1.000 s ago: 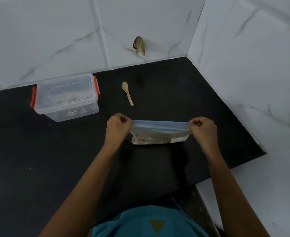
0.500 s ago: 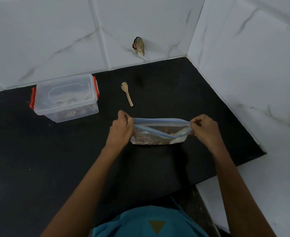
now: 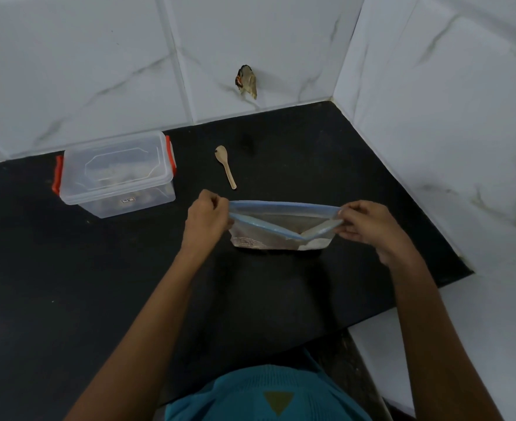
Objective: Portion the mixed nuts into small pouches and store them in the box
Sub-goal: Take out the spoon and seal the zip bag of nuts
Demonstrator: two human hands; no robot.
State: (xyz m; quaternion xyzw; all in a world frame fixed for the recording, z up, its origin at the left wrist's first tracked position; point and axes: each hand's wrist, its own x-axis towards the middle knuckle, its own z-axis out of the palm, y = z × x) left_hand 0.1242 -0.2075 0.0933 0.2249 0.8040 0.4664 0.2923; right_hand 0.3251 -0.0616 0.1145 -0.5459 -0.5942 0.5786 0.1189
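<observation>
Hands [image 3: 208, 218] [image 3: 364, 227] pinch both ends of the zip pouch [image 3: 281, 232], its mouth parted, on the counter [image 3: 68, 284].

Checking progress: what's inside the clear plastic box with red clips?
The clear plastic box with red clips shows brownish shapes along its bottom. Its shut lid and hazy walls blur them; pouches cannot be confirmed.

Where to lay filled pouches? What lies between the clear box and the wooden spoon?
In the head view, only bare black counter lies between the clear box and the wooden spoon; nothing rests on that stretch.
</observation>
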